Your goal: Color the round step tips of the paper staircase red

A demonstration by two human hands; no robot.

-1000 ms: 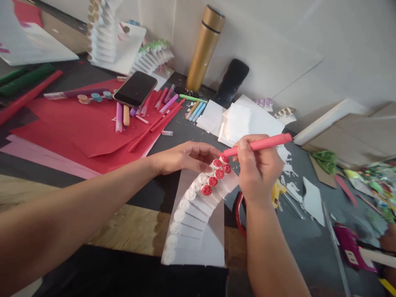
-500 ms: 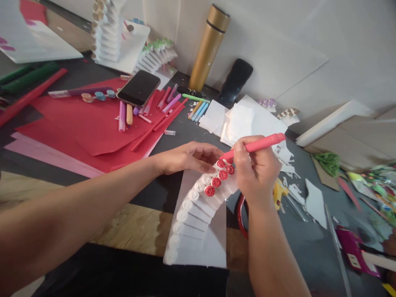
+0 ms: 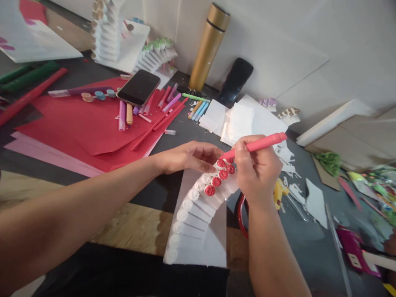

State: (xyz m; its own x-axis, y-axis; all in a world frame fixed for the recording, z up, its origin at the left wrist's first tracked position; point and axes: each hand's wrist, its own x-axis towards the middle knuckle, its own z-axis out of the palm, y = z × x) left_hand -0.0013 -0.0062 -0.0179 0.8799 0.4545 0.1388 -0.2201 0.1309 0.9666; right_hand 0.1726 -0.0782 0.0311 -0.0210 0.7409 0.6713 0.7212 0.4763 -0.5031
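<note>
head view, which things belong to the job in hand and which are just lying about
In hand:
- coral marker, in the right hand
- white stepped piece with round rosettes, some red; the left hand is at its upper end

Seemingly just lying about:
- gold flask
- phone
- red sheets
- magenta device

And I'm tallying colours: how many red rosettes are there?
6 visible red rosettes: four in a slanting line, two above, near the pen; the right hand may hide more.
</note>
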